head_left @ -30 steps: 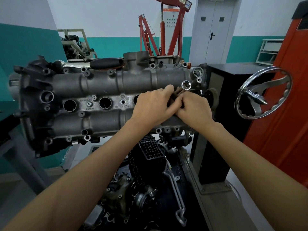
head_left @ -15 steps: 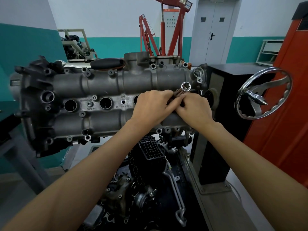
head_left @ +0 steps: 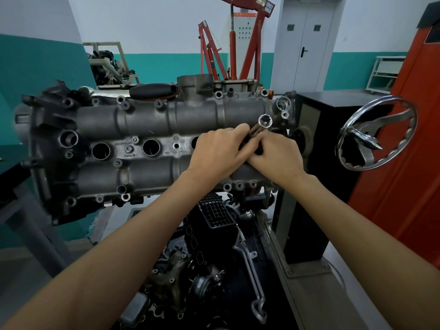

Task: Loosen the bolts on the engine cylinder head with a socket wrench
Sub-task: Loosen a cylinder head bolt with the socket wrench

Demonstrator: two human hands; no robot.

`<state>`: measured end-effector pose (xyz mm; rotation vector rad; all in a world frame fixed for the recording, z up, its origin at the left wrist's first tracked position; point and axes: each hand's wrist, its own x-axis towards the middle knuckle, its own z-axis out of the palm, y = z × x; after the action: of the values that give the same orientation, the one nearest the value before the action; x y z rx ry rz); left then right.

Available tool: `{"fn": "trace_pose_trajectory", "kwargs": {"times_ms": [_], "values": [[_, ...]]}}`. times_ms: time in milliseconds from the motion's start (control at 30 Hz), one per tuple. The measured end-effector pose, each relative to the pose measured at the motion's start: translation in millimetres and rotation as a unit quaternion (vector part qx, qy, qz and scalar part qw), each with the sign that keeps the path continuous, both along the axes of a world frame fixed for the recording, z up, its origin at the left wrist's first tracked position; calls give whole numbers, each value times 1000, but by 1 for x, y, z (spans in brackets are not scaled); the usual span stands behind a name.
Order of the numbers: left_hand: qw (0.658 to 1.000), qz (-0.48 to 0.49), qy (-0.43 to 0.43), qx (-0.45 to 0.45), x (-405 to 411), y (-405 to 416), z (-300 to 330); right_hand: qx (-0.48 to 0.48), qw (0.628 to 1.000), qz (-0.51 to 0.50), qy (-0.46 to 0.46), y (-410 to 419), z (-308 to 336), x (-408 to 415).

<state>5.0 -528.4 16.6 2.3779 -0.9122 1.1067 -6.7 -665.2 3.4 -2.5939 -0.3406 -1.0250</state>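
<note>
Both hands, left (head_left: 219, 151) and right (head_left: 276, 153), are clamping the wrench over the head's (head_left: 147, 120) right end, socket (head_left: 265, 121) facing up, unseated, apparently being readied; seating on a bolt looks next.

Right of your hands: chrome spoked handwheel (head_left: 377, 134) and black stand column (head_left: 316, 148) crowd the grey cast-metal cylinder head (head_left: 147, 120); leftward, open.

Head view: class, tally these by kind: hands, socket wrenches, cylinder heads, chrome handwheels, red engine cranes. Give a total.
hands: 2, left hand and right hand
socket wrench: 1
cylinder head: 1
chrome handwheel: 1
red engine crane: 1
Total: 6
</note>
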Motion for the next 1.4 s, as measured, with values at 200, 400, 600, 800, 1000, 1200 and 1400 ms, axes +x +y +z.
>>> {"fn": "trace_pose_trajectory", "kwargs": {"times_ms": [200, 400, 600, 800, 1000, 1200, 1400], "values": [[1000, -5, 5, -16, 1, 1, 0, 19, 1000, 6, -16, 1, -1, -2], [1000, -20, -12, -16, 0, 1, 0, 8, 1000, 16, -5, -1, 1, -4], [1000, -3, -16, 1, -1, -1, -1, -2, 1000, 6, 17, -3, 0, 2], [1000, 8, -11, 2, 2, 0, -1, 10, 1000, 7, 2, 0, 1, -3], [1000, -2, 3, -16, 3, 1, -1, 3, 1000, 0, 1, 1, 2, -5], [1000, -12, 6, -14, 1, 1, -1, -15, 1000, -17, 11, -3, -1, 0], [1000, -23, -7, -15, 0, 0, 0, 10, 1000, 0, -14, 0, 1, -4]]}}
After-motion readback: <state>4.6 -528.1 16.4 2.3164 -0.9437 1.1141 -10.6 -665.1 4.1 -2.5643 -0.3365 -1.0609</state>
